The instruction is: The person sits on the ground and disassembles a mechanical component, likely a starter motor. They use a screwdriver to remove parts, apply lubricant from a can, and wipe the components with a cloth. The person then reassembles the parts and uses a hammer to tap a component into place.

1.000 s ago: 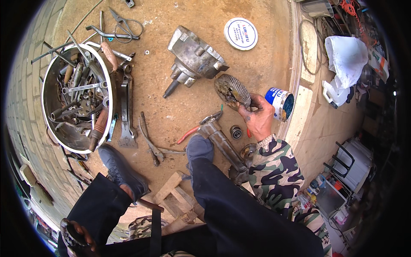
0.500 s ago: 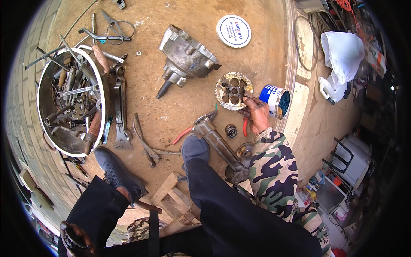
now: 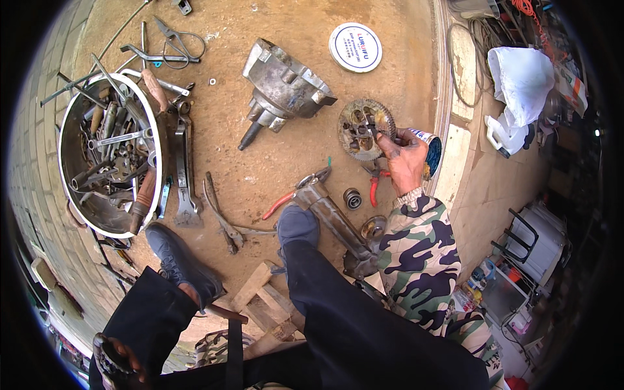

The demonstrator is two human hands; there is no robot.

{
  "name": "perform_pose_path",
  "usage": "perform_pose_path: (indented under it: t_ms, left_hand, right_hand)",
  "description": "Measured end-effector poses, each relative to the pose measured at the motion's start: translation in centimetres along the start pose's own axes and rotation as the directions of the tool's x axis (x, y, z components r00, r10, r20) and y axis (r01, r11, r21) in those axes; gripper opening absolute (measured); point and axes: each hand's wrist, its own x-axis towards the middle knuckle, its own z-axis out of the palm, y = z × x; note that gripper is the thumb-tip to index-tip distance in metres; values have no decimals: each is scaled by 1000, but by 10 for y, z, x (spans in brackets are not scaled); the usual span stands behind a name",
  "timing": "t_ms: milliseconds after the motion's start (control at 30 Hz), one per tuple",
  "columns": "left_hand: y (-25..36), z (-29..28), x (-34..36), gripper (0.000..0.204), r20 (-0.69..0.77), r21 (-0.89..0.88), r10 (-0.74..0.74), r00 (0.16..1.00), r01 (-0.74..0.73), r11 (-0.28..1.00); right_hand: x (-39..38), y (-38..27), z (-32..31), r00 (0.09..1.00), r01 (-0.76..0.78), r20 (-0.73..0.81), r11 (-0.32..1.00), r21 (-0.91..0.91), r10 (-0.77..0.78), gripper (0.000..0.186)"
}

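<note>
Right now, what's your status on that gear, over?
Right hand fingers on the toothed gear, which lies flat on the dirt. Left hand low by the knee, nothing visibly held. Red-handled pliers and blue can close beside the right hand.

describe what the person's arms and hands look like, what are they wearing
The right hand is bare, with no glove, and smeared with dark grease. Its arm wears a long camouflage sleeve in green, black and pale patches, ending in a light knitted cuff at the wrist. The left hand is not clearly visible.
</note>
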Motion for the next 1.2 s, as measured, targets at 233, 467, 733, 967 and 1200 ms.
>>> perform_pose_path:
  t_ms: [233, 467, 733, 967, 1200]
  left_hand:
    - [-2, 3, 6, 36, 22, -12, -12, 1000, 13, 1000]
    - [-1, 3, 7, 39, 29, -15, -15, 999, 16, 1000]
    - [-3, 7, 10, 41, 37, -13, -22, 999, 22, 1000]
    - [-2, 6, 9, 44, 40, -10, -21, 999, 21, 1000]
    - [0, 5, 7, 46, 38, -9, -19, 999, 19, 1000]
  right_hand:
    - [-28, -17, 19, 832, 496, 160, 582, -644, -532, 46]
    - [-69, 12, 31, 884, 466, 207, 769, -438, -418, 35]
    - [-52, 12, 19, 951, 307, 151, 890, -336, -270, 50]
    - [-54, 26, 33, 912, 387, 323, 794, -468, -254, 64]
    - [-69, 27, 32, 902, 403, 370, 748, -528, -224, 62]
